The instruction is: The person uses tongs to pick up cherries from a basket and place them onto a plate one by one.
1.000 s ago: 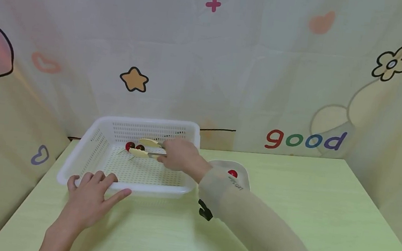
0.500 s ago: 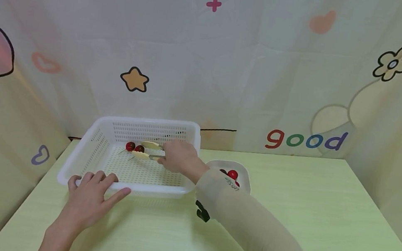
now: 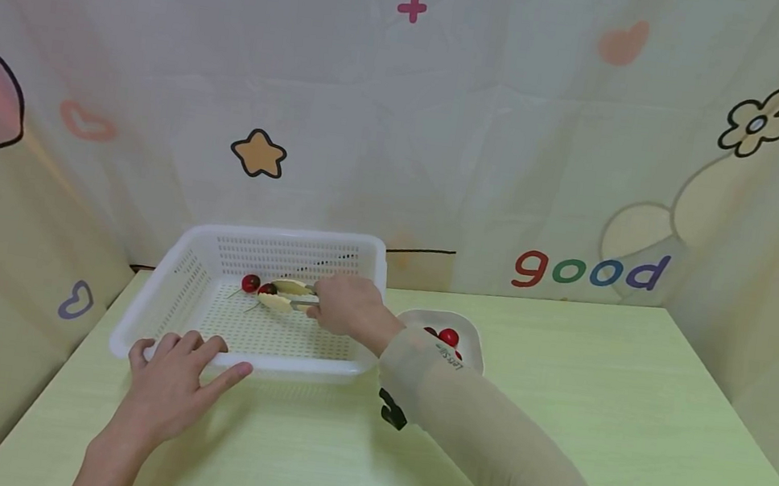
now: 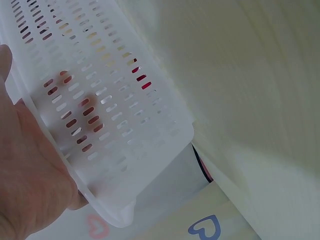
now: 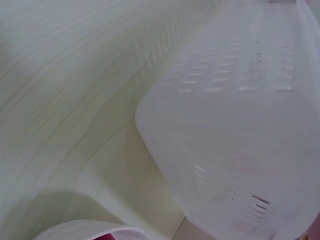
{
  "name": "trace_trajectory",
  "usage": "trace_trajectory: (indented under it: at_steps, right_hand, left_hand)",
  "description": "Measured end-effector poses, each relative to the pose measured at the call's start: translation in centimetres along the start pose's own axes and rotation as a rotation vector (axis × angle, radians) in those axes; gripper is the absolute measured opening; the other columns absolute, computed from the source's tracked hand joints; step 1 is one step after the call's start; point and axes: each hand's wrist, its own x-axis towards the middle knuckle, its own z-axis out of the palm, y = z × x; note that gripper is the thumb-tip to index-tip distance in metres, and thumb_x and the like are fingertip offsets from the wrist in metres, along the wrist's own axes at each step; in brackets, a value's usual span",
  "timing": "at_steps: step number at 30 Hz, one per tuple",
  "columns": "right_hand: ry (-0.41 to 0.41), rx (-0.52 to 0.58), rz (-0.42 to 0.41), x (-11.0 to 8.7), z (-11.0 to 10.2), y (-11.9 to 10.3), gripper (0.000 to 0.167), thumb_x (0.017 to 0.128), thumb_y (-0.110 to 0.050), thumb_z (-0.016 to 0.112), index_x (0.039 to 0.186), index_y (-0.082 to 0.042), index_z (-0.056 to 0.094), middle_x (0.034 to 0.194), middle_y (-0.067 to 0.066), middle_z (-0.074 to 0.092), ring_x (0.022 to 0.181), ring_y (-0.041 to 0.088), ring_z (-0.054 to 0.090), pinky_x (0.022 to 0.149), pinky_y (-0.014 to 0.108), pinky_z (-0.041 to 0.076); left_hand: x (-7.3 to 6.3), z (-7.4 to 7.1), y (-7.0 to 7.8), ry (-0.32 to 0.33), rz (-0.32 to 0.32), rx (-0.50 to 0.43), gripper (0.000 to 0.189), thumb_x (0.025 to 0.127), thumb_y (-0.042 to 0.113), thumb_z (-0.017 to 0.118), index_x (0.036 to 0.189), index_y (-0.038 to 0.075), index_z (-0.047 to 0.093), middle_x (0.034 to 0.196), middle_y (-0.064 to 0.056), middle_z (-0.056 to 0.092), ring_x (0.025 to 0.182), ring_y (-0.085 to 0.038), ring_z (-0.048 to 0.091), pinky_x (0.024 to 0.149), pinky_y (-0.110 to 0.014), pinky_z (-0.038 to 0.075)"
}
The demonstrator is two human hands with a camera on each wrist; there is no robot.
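Observation:
My left hand (image 3: 171,386) grips the near-left rim of a white slotted plastic basket (image 3: 323,368), fingers over the edge and thumb outside. The left wrist view shows that hand (image 4: 35,175) at the rim beside the slotted wall. Inside the basket my right hand (image 3: 349,303) holds a pair of tongs (image 3: 275,303) with pale yellow tips. Two dark red cherries with stems lie on the basket floor. One cherry (image 3: 268,289) is at the tong tips, seemingly between them; the other cherry (image 3: 250,283) sits just left. The right wrist view misses hand and tongs.
A small white dish (image 3: 474,338) with several red and dark cherries (image 3: 448,337) stands right of the basket, partly hidden by my right sleeve (image 3: 485,417). A printed curtain (image 3: 486,166) hangs behind the pale green table (image 3: 604,399).
The right hand and tongs have moved slightly, bringing the tips about the right-hand cherry. The sleeve has shifted a little left, showing more of the dish. The left hand stays on the rim.

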Motion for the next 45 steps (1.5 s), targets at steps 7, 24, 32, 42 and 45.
trace_trajectory:
  at_steps: [7, 24, 32, 42, 45]
  right_hand:
    - [0.012, 0.001, -0.001, -0.2, -0.2, -0.2, 0.030, 0.102, -0.043, 0.063, 0.116, -0.018, 0.070, 0.085, -0.003, 0.062, 0.059, 0.012, 0.050, 0.046, 0.027, 0.036]
    - [0.034, -0.016, -0.049, -1.7, -1.6, 0.2, 0.026, 0.103, -0.043, 0.062, 0.108, -0.018, 0.067, 0.080, -0.003, 0.060, 0.061, 0.011, 0.048, 0.046, 0.027, 0.035]
    - [0.060, -0.025, -0.083, -2.7, -2.3, 0.7, 0.027, 0.103, -0.043, 0.062, 0.110, -0.018, 0.067, 0.079, -0.003, 0.061, 0.062, 0.012, 0.050, 0.047, 0.028, 0.037]
    - [0.091, -0.001, -0.096, -3.5, -3.0, 1.2, 0.030, 0.102, -0.044, 0.064, 0.116, -0.018, 0.066, 0.086, -0.004, 0.062, 0.066, 0.014, 0.052, 0.047, 0.027, 0.038]
    - [0.097, 0.001, -0.105, -3.9, -3.2, 1.4, 0.031, 0.101, -0.045, 0.064, 0.119, -0.018, 0.066, 0.088, -0.003, 0.063, 0.069, 0.015, 0.054, 0.049, 0.028, 0.039]
  left_hand:
    - [0.0, 0.0, 0.0, 0.001, 0.002, -0.005, 0.054, 0.098, 0.067, 0.053, 0.111, 0.017, 0.068, 0.097, -0.004, 0.057, 0.100, -0.037, 0.050, 0.095, -0.074, 0.019]
    - [-0.1, -0.2, 0.1, -0.006, -0.006, -0.013, 0.055, 0.098, 0.067, 0.053, 0.113, 0.016, 0.068, 0.099, -0.006, 0.058, 0.102, -0.039, 0.050, 0.098, -0.075, 0.016]
    - [-0.1, -0.2, 0.1, -0.016, -0.007, -0.011, 0.055, 0.098, 0.067, 0.052, 0.112, 0.016, 0.068, 0.099, -0.005, 0.058, 0.101, -0.038, 0.050, 0.097, -0.075, 0.017]
    - [0.0, 0.0, 0.0, -0.025, -0.010, -0.004, 0.056, 0.098, 0.068, 0.052, 0.113, 0.015, 0.068, 0.101, -0.007, 0.059, 0.103, -0.039, 0.050, 0.097, -0.075, 0.017]
    - [0.1, 0.0, 0.0, -0.025, -0.010, -0.002, 0.057, 0.099, 0.068, 0.051, 0.113, 0.015, 0.067, 0.101, -0.007, 0.059, 0.103, -0.039, 0.050, 0.097, -0.075, 0.017]
